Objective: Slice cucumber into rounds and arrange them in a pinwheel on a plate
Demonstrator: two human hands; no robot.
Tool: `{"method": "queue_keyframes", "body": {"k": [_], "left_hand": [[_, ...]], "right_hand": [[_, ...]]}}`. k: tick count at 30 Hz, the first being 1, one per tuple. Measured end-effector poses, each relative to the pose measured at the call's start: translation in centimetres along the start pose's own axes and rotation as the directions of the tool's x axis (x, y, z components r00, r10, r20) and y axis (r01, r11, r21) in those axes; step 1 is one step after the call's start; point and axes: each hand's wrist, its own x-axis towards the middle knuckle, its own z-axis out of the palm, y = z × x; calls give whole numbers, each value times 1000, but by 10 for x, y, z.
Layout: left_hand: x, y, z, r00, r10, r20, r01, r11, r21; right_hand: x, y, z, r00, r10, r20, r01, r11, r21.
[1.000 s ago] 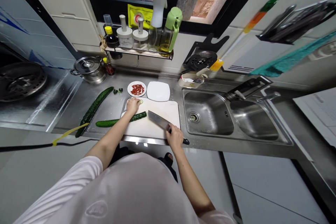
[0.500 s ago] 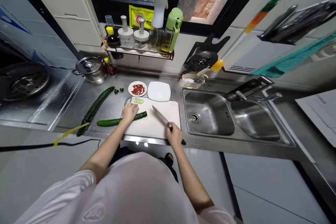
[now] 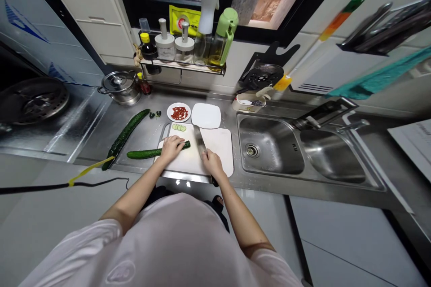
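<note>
Fingers of the right hand (image 3: pixel 212 162) wrap the knife (image 3: pixel 199 140), now swung in just beside the cucumber (image 3: pixel 144 154) lying partly on the cutting board (image 3: pixel 218 152), where the left hand (image 3: pixel 172 147), moved off the slices (image 3: pixel 179 128) beyond, curls over it, apparently steadying it for the blade.

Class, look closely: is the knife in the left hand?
No: the right hand holds the knife, while the left hand rests on a cucumber.

On the head feed I logged the left hand (image 3: pixel 172 147) holding a cucumber (image 3: pixel 143 154) lying partly on the white board (image 3: pixel 220 145), the right hand (image 3: pixel 212 162) gripping a knife (image 3: pixel 199 139) near its cut end, slices (image 3: pixel 179 128) beyond, red pieces (image 3: pixel 179 113) on a round plate (image 3: pixel 169 112) beside a square plate (image 3: pixel 206 115).
</note>
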Motion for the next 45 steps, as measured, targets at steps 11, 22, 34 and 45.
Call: {"method": "queue_keyframes", "body": {"k": [11,22,34,45], "left_hand": [[3,7,5,998,47,50,-46,999,-6],[6,5,6,993,93,73,-90,995,-39],[12,-3,1,983,141,118,-131,988,-86],[31,-15,-12,952,72,296,-28,989,-148]], "right_hand": [[-2,-20,3,997,-21,70,26,997,-76],[-4,-29,0,994,-16,107,21,999,-48],[-2,-28,3,994,-2,105,7,999,-46],[-6,-18,2,996,16,88,-13,999,-36]]}}
